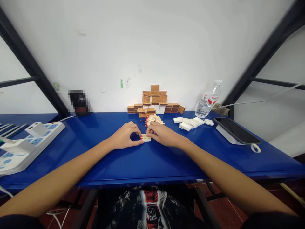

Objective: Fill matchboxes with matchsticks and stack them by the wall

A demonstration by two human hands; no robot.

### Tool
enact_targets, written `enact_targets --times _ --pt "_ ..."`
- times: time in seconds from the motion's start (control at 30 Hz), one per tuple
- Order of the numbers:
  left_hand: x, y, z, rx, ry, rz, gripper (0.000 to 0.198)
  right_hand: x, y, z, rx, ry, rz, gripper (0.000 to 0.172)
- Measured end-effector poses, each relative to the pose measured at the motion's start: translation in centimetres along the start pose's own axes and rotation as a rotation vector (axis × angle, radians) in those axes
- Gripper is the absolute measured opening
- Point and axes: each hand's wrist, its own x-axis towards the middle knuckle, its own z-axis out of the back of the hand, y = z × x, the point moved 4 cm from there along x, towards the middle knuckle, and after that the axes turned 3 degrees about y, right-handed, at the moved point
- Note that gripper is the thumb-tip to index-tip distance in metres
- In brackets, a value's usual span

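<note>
A small white matchbox tray (147,139) with red-headed matches in it lies on the blue desk in front of me. My left hand (126,135) curves around the tray's left end, gripping it between thumb and fingers. Over the right end my right hand (162,134) is closed in a pinch close to the matches; whatever its fingertips hold is hidden. Just behind my hands lies a heap of loose matches (153,119), red heads mostly to the left. Stacked matchbox sleeves (154,99), brown and orange, rise against the wall beyond it.
Several white trays (187,123) lie to the right, beside an earphone case (209,122). Farther right are a water bottle (207,101) and a phone (237,130). A power strip (45,140) with plugs sits at the left. The blue desk (119,168) ends close to my lap.
</note>
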Motion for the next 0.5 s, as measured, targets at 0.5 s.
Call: enact_targets --times 0.5 --pt "0.0 -0.5 0.0 0.009 0.013 -0.007 0.031 -0.4 -3.3 1.6 -0.104 -0.034 -0.106 0.002"
